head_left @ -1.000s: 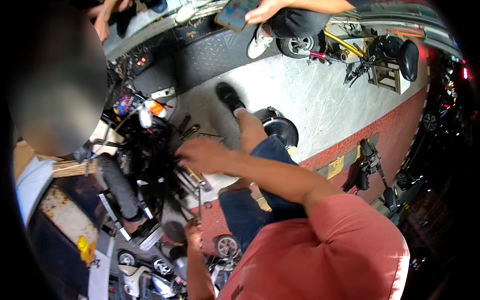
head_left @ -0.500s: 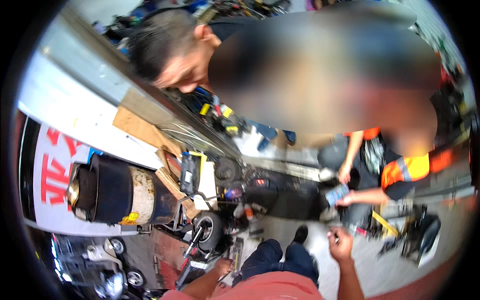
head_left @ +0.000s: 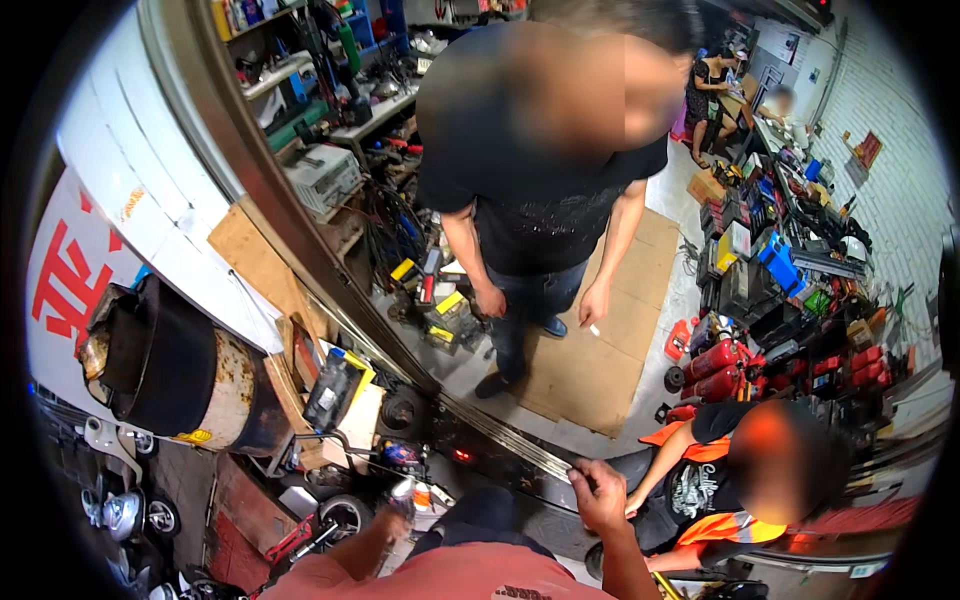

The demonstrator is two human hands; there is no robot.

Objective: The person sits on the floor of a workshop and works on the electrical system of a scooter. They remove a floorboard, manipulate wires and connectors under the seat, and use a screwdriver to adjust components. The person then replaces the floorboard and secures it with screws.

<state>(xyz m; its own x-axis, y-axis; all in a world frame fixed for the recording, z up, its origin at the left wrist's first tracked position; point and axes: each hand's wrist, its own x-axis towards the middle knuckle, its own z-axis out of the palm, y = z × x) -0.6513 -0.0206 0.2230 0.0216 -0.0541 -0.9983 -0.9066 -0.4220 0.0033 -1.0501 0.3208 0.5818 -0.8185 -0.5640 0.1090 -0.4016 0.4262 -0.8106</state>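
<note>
My right hand (head_left: pixel 600 495) is raised at the lower middle, its fingers curled and pinched together. Whatever the pinch may hold is too small or hidden to name. Low on the left, my left hand (head_left: pixel 393 522) hangs with its fingers curled, slightly smeared. A grey rounded object (head_left: pixel 402 492) is right beside it; whether the two touch I cannot tell. Close to that is a small white and orange bottle (head_left: pixel 422 496). A wheel (head_left: pixel 345 516) with a black tyre lies to the left of my left hand.
A person in black (head_left: pixel 540 220) stands ahead by flattened cardboard (head_left: pixel 600 360), a small white thing in their hand. Another in an orange vest (head_left: pixel 700 480) sits low beside my right hand. A metal door track (head_left: pixel 510 445) crosses the floor. A rusty drum (head_left: pixel 215 375) stands left, red cylinders (head_left: pixel 715 375) right.
My view has swung up, showing more of the shop. My right hand now appears further left. The person in black now stands upright; the phone in the seated person's hand no longer shows.
</note>
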